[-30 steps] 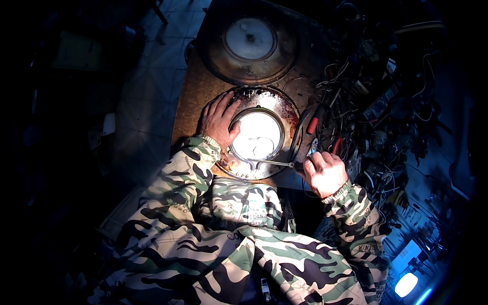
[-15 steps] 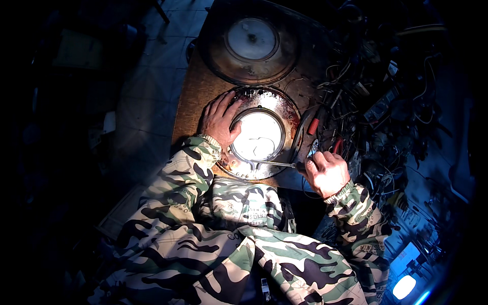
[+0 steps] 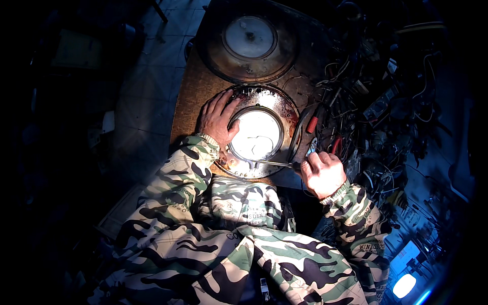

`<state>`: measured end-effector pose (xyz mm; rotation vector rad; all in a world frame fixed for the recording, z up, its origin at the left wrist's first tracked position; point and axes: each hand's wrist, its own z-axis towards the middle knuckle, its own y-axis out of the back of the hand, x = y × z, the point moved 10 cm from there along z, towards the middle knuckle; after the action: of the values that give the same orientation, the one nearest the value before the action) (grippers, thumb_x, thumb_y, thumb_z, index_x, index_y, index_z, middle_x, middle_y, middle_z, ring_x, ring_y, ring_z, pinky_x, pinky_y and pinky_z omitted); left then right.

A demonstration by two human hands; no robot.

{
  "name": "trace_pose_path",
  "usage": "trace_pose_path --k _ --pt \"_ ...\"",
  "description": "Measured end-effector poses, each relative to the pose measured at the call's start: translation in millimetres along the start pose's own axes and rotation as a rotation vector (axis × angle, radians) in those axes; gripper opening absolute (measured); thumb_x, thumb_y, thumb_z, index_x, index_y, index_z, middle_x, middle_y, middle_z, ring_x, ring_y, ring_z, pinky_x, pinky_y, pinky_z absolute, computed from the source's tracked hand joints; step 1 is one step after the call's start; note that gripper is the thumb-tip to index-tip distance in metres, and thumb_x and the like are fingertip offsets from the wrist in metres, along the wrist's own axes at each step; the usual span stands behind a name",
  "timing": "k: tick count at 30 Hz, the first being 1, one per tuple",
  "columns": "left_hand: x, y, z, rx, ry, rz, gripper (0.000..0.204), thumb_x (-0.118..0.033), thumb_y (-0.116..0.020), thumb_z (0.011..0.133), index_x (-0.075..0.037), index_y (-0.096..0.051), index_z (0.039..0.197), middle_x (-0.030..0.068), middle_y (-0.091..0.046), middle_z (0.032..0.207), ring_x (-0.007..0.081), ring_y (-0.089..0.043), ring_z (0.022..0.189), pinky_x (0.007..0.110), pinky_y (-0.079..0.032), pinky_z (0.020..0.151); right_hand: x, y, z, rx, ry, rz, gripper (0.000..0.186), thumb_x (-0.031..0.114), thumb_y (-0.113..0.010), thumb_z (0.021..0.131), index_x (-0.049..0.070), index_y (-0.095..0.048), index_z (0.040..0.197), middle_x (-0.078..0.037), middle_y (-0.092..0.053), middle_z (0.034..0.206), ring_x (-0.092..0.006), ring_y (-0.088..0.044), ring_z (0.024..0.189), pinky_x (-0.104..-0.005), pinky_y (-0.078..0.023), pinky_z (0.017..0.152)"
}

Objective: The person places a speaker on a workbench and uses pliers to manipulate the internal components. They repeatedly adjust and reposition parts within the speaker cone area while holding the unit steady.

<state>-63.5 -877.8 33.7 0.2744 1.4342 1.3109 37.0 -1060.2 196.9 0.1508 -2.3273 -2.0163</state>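
The person's left hand [image 3: 218, 119] rests, fingers spread, on a stained round metal plate [image 3: 288, 119]; the right hand [image 3: 324, 175] grips a thin metal-shafted tool [image 3: 274, 163].

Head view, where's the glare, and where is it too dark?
In the head view, glare washes out most of the pale round centre inside the stained metal ring; in the same head view, much of the dark tangled wire pile at right sinks into shadow.
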Motion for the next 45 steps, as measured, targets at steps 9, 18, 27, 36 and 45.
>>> trace_pose_path --k 9,18,27,36,45 --pt "-1.2 2.1 -1.2 -0.011 0.001 -0.004 0.066 -0.025 -0.069 0.083 -0.011 -0.052 0.145 0.017 -0.043 0.155 0.038 -0.04 0.142 0.053 -0.033 0.116 -40.0 -33.7 -0.8 0.06 -0.025 0.143 0.031 0.028 -0.081 0.076 0.005 -0.064 0.088 -0.01 -0.056 0.084 -0.0304 -0.063 0.078 -0.0449 -0.053 0.066" --pt "-7.1 5.6 0.9 0.006 -0.001 -0.017 0.066 -0.023 -0.069 0.082 -0.011 -0.051 0.145 0.0165 -0.042 0.156 0.0377 -0.04 0.142 0.053 -0.033 0.116 -76.5 -110.5 -19.2 0.191 -0.096 0.194 0.042 0.041 -0.081 0.08 0.004 -0.066 0.095 -0.015 -0.062 0.088 -0.034 -0.066 0.086 -0.0454 -0.056 0.073" --pt "-3.1 6.7 -2.5 0.012 0.008 -0.006 0.067 -0.023 -0.069 0.082 -0.011 -0.05 0.145 0.0165 -0.042 0.155 0.0378 -0.039 0.143 0.052 -0.033 0.116 -86.4 -154.4 -13.5 0.325 -0.077 0.192 0.05 0.052 -0.074 0.085 0.004 -0.062 0.096 -0.017 -0.063 0.091 -0.035 -0.065 0.089 -0.0468 -0.056 0.074" --pt "2.1 19.6 -46.4 -0.194 0.146 -0.087 0.057 -0.015 -0.068 0.088 -0.002 -0.051 0.14 0.0209 -0.042 0.153 0.042 -0.038 0.141 0.053 -0.033 0.116 -79.5 -144.5 -17.1 0.306 -0.079 0.167 0.05 0.051 -0.073 0.087 0.003 -0.064 0.099 -0.018 -0.065 0.093 -0.0355 -0.066 0.091 -0.0471 -0.056 0.074" --pt "-54.5 -5.5 -129.2 0.077 0.561 -0.135 0.124 -0.047 -0.09 0.066 0.004 -0.019 0.155 0.0247 -0.019 0.163 0.0434 -0.015 0.152 0.056 -0.016 0.124 -75.9 -144.8 -0.6 0.299 -0.001 0.139 0.05 0.052 -0.071 0.089 0.003 -0.066 0.098 -0.018 -0.067 0.092 -0.0364 -0.068 0.089 -0.0456 -0.057 0.074"
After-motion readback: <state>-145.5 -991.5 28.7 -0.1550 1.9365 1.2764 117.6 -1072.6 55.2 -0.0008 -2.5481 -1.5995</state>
